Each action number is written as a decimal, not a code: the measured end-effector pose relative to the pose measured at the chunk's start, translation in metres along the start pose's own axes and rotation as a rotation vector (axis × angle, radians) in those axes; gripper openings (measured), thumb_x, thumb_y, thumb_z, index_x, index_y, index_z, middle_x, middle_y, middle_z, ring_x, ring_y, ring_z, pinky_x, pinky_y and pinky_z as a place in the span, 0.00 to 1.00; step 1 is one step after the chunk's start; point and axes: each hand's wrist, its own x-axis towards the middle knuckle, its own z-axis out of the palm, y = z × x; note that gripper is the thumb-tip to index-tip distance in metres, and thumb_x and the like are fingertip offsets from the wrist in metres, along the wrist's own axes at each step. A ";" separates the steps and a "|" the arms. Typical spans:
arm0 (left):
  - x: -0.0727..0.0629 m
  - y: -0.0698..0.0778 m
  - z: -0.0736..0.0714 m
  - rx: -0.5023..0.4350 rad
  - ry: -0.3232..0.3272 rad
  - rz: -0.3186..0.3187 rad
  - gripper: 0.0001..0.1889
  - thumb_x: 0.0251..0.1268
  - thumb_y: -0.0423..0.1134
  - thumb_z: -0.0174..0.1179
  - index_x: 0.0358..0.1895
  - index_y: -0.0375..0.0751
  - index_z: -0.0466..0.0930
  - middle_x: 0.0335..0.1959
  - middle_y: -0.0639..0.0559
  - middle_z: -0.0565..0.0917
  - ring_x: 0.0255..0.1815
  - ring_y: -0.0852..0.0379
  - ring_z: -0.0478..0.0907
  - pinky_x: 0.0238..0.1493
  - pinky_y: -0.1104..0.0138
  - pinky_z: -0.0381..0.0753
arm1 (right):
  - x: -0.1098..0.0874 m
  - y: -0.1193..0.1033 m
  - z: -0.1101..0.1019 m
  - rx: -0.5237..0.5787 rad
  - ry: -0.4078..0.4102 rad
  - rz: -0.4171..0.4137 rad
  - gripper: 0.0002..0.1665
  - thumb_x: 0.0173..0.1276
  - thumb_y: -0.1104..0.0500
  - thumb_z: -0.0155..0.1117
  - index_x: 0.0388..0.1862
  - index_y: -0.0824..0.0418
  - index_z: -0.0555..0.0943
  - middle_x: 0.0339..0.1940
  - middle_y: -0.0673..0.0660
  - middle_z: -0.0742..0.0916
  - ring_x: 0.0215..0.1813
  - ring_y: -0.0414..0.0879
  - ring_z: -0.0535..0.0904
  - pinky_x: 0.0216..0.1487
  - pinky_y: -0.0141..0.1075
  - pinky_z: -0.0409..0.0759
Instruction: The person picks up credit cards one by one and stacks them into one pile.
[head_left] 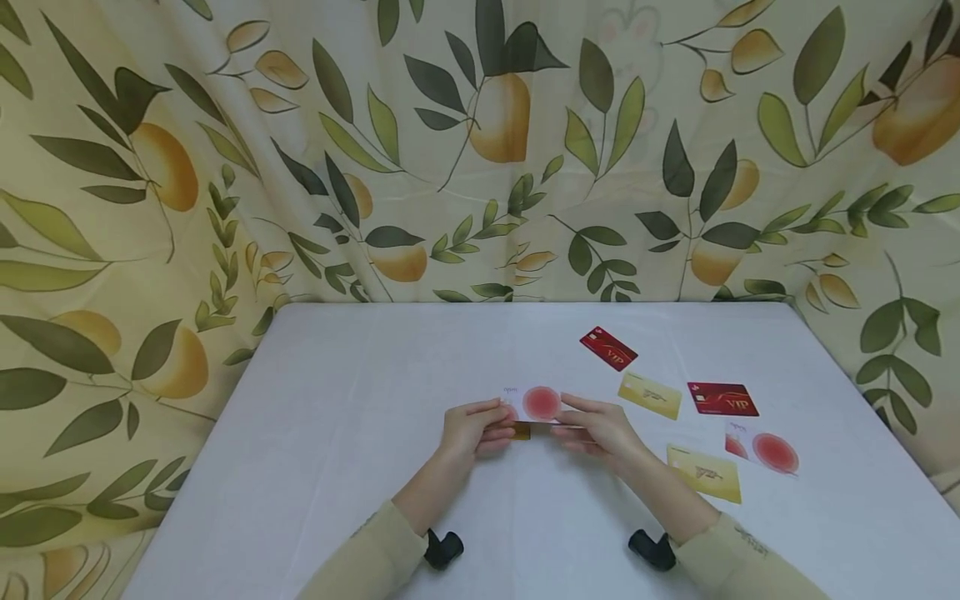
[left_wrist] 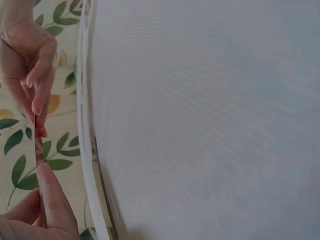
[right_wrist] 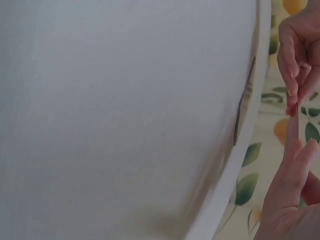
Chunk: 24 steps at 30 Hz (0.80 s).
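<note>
Both hands hold a white card (head_left: 542,403) with a pink-red circle, just above the table's middle. My left hand (head_left: 474,427) pinches its left end between thumb and fingers. At the other end, my right hand (head_left: 600,427) holds the card by its edge. Edge-on in the left wrist view, the same card (left_wrist: 38,145) spans the gap between the two hands. Below it in the head view, part of a gold card (head_left: 522,431) shows; the rest is hidden by the white card and fingers.
To the right lie two red VIP cards (head_left: 609,348), two gold cards (head_left: 649,396) and another white card (head_left: 776,452) with a red circle. They rest on a white-covered table (head_left: 337,375). A leaf-and-fruit patterned curtain (head_left: 480,208) hangs behind.
</note>
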 end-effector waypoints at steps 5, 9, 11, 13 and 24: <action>-0.001 0.000 -0.013 0.000 0.010 0.000 0.18 0.55 0.30 0.62 0.50 0.29 0.77 0.30 0.42 0.85 0.27 0.53 0.84 0.35 0.58 0.82 | 0.007 0.004 0.013 -0.014 0.021 0.005 0.25 0.68 0.58 0.55 0.64 0.62 0.69 0.38 0.55 0.87 0.32 0.44 0.85 0.31 0.29 0.81; 0.000 0.000 -0.021 0.008 0.025 -0.004 0.18 0.55 0.29 0.62 0.50 0.28 0.77 0.31 0.42 0.85 0.25 0.54 0.83 0.35 0.58 0.83 | 0.011 0.005 0.022 0.007 0.020 0.023 0.26 0.66 0.58 0.58 0.63 0.63 0.70 0.35 0.55 0.87 0.30 0.44 0.84 0.29 0.29 0.81; 0.000 0.000 -0.024 0.016 0.033 -0.007 0.18 0.55 0.29 0.62 0.51 0.29 0.76 0.32 0.42 0.85 0.25 0.54 0.83 0.35 0.58 0.83 | 0.011 0.005 0.026 0.024 0.017 0.034 0.27 0.65 0.59 0.59 0.63 0.63 0.70 0.34 0.55 0.87 0.29 0.43 0.84 0.28 0.29 0.81; 0.000 0.001 -0.027 0.026 0.037 -0.009 0.18 0.56 0.29 0.62 0.51 0.29 0.76 0.33 0.42 0.85 0.25 0.55 0.83 0.34 0.59 0.83 | 0.012 0.005 0.030 0.032 0.018 0.046 0.27 0.65 0.59 0.59 0.63 0.63 0.70 0.34 0.56 0.87 0.28 0.43 0.84 0.28 0.29 0.81; -0.002 0.000 -0.036 0.089 0.046 -0.025 0.18 0.56 0.31 0.61 0.52 0.31 0.77 0.31 0.44 0.85 0.23 0.58 0.82 0.29 0.64 0.83 | 0.020 0.012 0.041 0.053 0.010 0.092 0.26 0.65 0.60 0.59 0.61 0.65 0.71 0.33 0.57 0.87 0.25 0.43 0.83 0.26 0.29 0.81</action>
